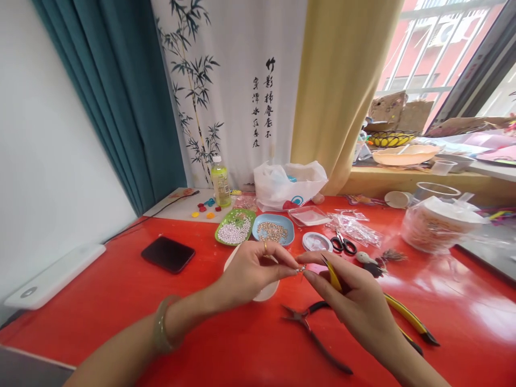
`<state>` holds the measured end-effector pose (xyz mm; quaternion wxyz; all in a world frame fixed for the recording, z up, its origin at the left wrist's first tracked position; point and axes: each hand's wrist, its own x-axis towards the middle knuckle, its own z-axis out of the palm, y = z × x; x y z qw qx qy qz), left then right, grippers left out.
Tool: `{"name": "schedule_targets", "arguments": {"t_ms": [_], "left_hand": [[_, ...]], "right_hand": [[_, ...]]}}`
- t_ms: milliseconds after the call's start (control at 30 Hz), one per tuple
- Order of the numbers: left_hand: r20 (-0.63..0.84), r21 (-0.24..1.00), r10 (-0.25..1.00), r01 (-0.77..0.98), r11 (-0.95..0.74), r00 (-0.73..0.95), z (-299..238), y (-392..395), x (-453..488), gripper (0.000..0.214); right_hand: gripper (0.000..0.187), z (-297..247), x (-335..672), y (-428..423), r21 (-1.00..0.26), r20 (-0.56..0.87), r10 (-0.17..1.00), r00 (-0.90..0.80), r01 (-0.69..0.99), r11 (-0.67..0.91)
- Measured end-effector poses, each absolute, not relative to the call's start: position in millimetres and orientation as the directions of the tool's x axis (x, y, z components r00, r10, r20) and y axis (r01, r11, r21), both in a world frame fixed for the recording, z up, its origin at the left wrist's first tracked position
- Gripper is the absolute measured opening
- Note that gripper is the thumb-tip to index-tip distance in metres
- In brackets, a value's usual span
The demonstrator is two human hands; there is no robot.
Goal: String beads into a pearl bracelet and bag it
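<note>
Over the red table, my left hand pinches a tiny bead piece between thumb and fingertips. My right hand meets it from the right, fingertips touching the same piece, while yellow-handled pliers lie gripped in its palm. A white dish sits under my left hand. Black-handled pliers lie on the table below my hands. A green bracelet is on my left wrist.
Behind my hands stand a green tray of white beads, a blue tray of gold beads, a round spool, scissors and clear packets. A black phone lies left, a bottle and plastic bag farther back.
</note>
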<state>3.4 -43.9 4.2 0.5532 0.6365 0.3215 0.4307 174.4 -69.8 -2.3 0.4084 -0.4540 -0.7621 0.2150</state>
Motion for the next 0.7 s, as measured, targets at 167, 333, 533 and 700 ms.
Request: {"name": "schedule_targets", "arguments": {"t_ms": [167, 333, 533, 700], "left_hand": [[0.181, 0.983, 0.888, -0.058, -0.173, 0.422, 5.0, -44.3, 4.0, 0.012], [0.162, 0.986, 0.892, -0.104, -0.13, 0.421, 3.4, -43.0, 5.2, 0.012], [0.147, 0.979, 0.89, -0.19, -0.07, 0.433, 0.9, -41.1, 5.4, 0.01], [0.095, 0.981, 0.881, -0.193, -0.004, 0.463, -0.7, -38.9, 5.1, 0.012]], "right_hand": [[0.015, -2.0, 175.1, -72.1, -0.666, 0.473, 0.846, -0.247, 0.529, 0.527], [0.014, -1.4, 174.1, -72.8, -0.616, 0.516, 0.827, -0.223, 0.575, 0.539], [0.016, -3.0, 174.3, -72.7, -0.696, 0.456, 0.87, -0.189, 0.533, 0.481], [0.017, -6.1, 175.2, -70.8, -0.784, 0.37, 0.911, -0.183, 0.466, 0.411]]}}
